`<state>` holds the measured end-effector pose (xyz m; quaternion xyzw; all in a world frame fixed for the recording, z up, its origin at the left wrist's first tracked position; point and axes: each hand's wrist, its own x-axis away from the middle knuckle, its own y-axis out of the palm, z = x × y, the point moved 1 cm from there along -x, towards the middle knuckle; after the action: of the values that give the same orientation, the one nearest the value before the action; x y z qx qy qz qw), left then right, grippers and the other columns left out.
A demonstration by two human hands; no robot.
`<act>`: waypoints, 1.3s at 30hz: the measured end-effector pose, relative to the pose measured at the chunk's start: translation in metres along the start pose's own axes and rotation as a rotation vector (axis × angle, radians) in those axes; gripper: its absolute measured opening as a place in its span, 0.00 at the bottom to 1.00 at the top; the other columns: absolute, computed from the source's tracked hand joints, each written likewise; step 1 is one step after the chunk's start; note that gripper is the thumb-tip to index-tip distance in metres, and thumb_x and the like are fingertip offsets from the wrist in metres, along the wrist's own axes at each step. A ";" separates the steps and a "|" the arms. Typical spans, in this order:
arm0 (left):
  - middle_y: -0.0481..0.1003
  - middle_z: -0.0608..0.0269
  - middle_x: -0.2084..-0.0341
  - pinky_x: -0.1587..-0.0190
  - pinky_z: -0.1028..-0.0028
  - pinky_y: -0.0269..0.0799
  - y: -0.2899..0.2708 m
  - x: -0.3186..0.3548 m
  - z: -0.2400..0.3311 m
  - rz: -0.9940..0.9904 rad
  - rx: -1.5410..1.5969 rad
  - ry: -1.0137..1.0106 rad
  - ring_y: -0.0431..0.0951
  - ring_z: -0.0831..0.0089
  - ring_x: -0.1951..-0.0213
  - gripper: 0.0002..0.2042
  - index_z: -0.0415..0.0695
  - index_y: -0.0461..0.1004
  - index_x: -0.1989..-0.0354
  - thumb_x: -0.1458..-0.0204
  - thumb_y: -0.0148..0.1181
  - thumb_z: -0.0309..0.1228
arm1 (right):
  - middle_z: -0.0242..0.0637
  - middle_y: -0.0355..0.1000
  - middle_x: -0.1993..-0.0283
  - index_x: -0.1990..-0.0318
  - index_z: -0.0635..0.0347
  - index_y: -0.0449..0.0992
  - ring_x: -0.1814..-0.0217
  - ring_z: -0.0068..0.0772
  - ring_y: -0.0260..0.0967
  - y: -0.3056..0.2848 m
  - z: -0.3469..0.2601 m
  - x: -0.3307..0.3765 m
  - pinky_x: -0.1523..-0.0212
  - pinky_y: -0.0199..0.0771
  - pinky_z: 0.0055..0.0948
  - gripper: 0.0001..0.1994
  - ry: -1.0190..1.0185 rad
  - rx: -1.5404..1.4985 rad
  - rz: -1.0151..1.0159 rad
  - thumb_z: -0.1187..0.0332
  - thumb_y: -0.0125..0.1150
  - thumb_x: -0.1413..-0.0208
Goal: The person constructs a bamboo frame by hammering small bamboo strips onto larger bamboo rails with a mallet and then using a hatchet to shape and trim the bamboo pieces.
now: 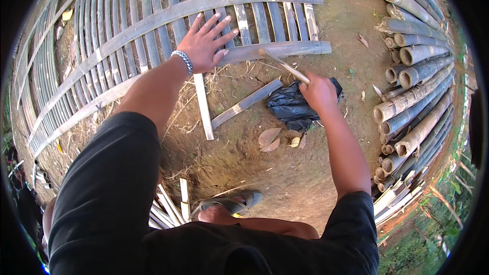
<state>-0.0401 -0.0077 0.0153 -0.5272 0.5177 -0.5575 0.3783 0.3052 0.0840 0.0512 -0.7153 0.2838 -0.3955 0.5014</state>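
We hold our left hand [206, 43] with the fingers fanned wide across the bamboo frame [153, 25], over slats between its two nearest crosswise strips, the palm by the nearest strip. Our right hand [320, 91] is closed around one end of a wooden stick-like tool [285, 66], just off the frame's near edge; the tool's far end meets the near strip in our view, though we cannot tell whether it touches.

The frame's long near edge curves away to our left, and its crosswise strips end to the right of our left hand. Beyond those ends, dirt ground [349, 30] stretches to a stack of bamboo poles [420, 81], well apart on the frame's right. On the near side of the frame, room is tighter: a pale strip [204, 109] juts from its edge below our left hand, a grey strip [247, 103] slants just beside that, and a crumpled black plastic bag [290, 104] lies near the frame's right part.

Pale patches show on the frame's slats; whether any is writing, we cannot tell.
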 end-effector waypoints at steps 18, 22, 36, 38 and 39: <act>0.68 0.55 0.43 0.37 0.55 0.67 -0.027 0.089 -0.009 -0.137 0.333 -0.292 0.69 0.54 0.40 0.32 0.51 0.66 0.36 0.50 0.71 0.42 | 0.56 0.66 0.39 0.33 0.61 0.63 0.36 0.61 0.64 0.085 0.101 0.234 0.36 0.64 0.51 0.36 0.683 -0.116 0.122 0.58 0.71 0.46; 0.69 0.50 0.45 0.38 0.56 0.69 -0.036 0.073 -0.029 -0.268 0.410 -0.204 0.70 0.49 0.40 0.32 0.47 0.67 0.41 0.55 0.75 0.36 | 0.51 0.57 0.32 0.30 0.52 0.63 0.27 0.57 0.52 0.035 0.039 0.180 0.30 0.55 0.53 0.40 0.407 -0.138 0.220 0.58 0.75 0.50; 0.71 0.44 0.50 0.41 0.58 0.72 -0.121 0.086 -0.023 -0.333 0.283 -0.119 0.73 0.47 0.44 0.33 0.35 0.66 0.49 0.62 0.75 0.36 | 0.37 0.58 0.29 0.32 0.41 0.66 0.23 0.42 0.49 -0.033 -0.116 0.010 0.25 0.44 0.58 0.30 -0.111 0.110 0.442 0.67 0.63 0.44; 0.71 0.44 0.50 0.41 0.58 0.73 -0.154 0.101 -0.024 -0.347 0.271 -0.071 0.74 0.47 0.45 0.32 0.35 0.66 0.50 0.63 0.75 0.36 | 0.34 0.63 0.32 0.37 0.41 0.71 0.25 0.40 0.54 -0.042 -0.105 0.007 0.26 0.45 0.59 0.28 -0.212 0.175 0.494 0.69 0.65 0.49; 0.71 0.44 0.51 0.42 0.58 0.73 -0.171 0.110 -0.027 -0.347 0.265 -0.056 0.74 0.47 0.46 0.32 0.35 0.66 0.51 0.64 0.75 0.35 | 0.33 0.65 0.33 0.39 0.42 0.73 0.25 0.39 0.55 -0.058 -0.103 0.009 0.25 0.44 0.59 0.25 -0.270 0.160 0.488 0.71 0.61 0.46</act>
<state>-0.0632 -0.0792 0.2066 -0.5695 0.3304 -0.6626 0.3570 0.2230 0.0459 0.1267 -0.6301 0.3462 -0.1856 0.6699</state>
